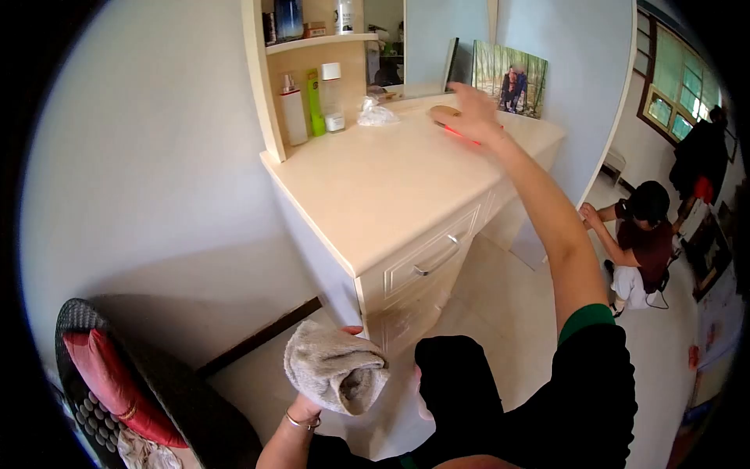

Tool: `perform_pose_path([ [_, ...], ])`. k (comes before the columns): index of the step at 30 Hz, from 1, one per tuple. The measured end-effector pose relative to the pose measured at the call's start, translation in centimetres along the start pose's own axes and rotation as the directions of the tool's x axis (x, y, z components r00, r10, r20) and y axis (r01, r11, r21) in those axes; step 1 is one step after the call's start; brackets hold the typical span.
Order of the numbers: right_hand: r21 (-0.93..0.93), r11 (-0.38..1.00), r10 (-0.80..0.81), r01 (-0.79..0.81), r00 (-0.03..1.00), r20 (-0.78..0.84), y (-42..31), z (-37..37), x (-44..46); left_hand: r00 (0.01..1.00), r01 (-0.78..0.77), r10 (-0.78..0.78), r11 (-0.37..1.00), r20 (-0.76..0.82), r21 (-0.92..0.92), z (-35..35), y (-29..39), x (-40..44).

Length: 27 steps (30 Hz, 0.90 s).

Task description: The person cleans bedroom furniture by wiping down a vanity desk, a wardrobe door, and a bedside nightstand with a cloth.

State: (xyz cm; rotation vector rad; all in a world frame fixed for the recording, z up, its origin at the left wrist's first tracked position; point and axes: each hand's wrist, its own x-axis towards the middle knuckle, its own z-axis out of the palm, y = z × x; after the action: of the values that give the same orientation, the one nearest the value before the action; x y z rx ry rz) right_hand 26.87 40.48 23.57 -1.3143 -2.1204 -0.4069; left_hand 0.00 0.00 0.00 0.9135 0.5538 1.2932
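Observation:
A crumpled grey towel (334, 367) is in my left hand (306, 406), low in front of the dresser; the towel covers most of the fingers. My right hand (476, 117) reaches over the back of the cream dresser top (375, 187), blurred by motion, its fingers apart. Beside and partly under it are a brown rounded object (444, 114), whose kind I cannot make out, and a thin red stick-like thing (461, 135). Behind the hand a photo panel (527, 82) leans upright.
Bottles (333, 98), a green tube (315, 102) and a clear plastic bag (376, 112) stand at the dresser's back left. A dark chair (156, 383) with a red cushion (117, 383) is at lower left. Another person (644, 242) crouches at right.

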Motion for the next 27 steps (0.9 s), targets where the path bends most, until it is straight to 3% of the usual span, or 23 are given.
perform_pose_path([
  [1, -0.084, 0.992, 0.096, -0.096, 0.995, -0.008, 3.1, 0.8, 0.6, 0.998, -0.055, 0.049, 0.963, 0.028, 0.265, -0.3, -0.3, 0.2],
  [2, -0.087, 0.982, 0.174, -0.166, 0.981, 0.089, 5.4, 1.3, 0.0, 0.994, -0.107, 0.086, 0.853, 0.065, 0.51, -0.4, -0.5, 0.3],
  [3, -0.055, 0.963, 0.27, -0.265, 0.944, 0.188, 5.3, 2.9, -1.3, 0.996, -0.085, 0.068, 0.833, 0.052, 0.547, -1.4, 1.3, -0.7],
  [7, -0.04, 0.968, 0.249, -0.247, 0.942, 0.226, 4.1, -0.1, -2.8, 0.999, -0.055, 0.047, 0.873, 0.027, 0.484, -0.7, -0.1, -0.3],
  [9, -0.029, 0.98, 0.198, -0.197, 0.949, 0.245, 3.4, -0.6, -3.9, 0.987, -0.162, 0.117, 0.756, 0.113, 0.635, -0.8, -0.2, -0.5],
  [10, -0.033, 0.981, 0.193, -0.19, 0.95, 0.246, 2.8, -1.2, -4.6, 0.99, -0.134, 0.076, 0.772, 0.119, 0.621, -1.0, -0.2, -0.5],
  [12, 0.135, 0.988, 0.037, -0.073, 0.968, 0.248, 1.2, -2.2, -6.1, 0.986, -0.138, 0.055, 0.795, 0.157, 0.59, -1.2, -0.3, -0.3],
  [13, 0.129, 0.989, 0.034, -0.068, 0.969, 0.246, 0.4, -2.2, -6.4, 0.981, -0.135, 0.029, 0.815, 0.192, 0.564, -1.3, -0.3, -0.2],
  [14, 0.209, 0.977, -0.086, 0.041, 0.973, 0.214, -0.4, -2.0, -6.8, 0.981, -0.138, 0.034, 0.818, 0.192, 0.558, -1.4, -0.4, -0.1],
  [15, 0.287, 0.947, -0.201, 0.146, 0.964, 0.175, -1.4, -1.8, -7.3, 0.975, -0.17, 0.038, 0.757, 0.217, 0.631, -1.6, -0.5, 0.0],
  [16, 0.286, 0.947, -0.202, 0.145, 0.963, 0.178, -3.2, -2.4, -7.8, 0.969, -0.202, 0.038, 0.685, 0.242, 0.7, -1.7, -0.6, 0.0],
  [18, 0.366, 0.892, -0.363, 0.266, 0.903, 0.228, -7.8, -4.7, -8.5, 0.967, -0.222, 0.058, 0.668, 0.248, 0.71, -1.9, -0.8, 0.0],
  [20, 0.378, 0.887, -0.366, 0.265, 0.903, 0.225, -10.5, -4.2, -8.6, 0.964, -0.243, 0.077, 0.649, 0.255, 0.721, -1.8, -0.8, 0.0],
  [22, 0.387, 0.885, -0.361, 0.259, 0.906, 0.22, -13.1, -4.2, -8.4, 0.971, -0.2, 0.06, 0.729, 0.23, 0.655, -1.5, -0.8, 0.1],
  [24, 0.331, 0.932, -0.266, 0.15, 0.902, 0.34, -15.5, -4.5, -8.1, 0.98, -0.151, 0.019, 0.719, 0.198, 0.678, -2.3, -1.4, -0.2],
  [27, 0.26, 0.962, -0.171, 0.088, 0.933, 0.318, -17.7, -2.8, -7.7, 0.982, -0.136, -0.001, 0.685, 0.188, 0.715, -2.8, -1.3, -0.3],
])
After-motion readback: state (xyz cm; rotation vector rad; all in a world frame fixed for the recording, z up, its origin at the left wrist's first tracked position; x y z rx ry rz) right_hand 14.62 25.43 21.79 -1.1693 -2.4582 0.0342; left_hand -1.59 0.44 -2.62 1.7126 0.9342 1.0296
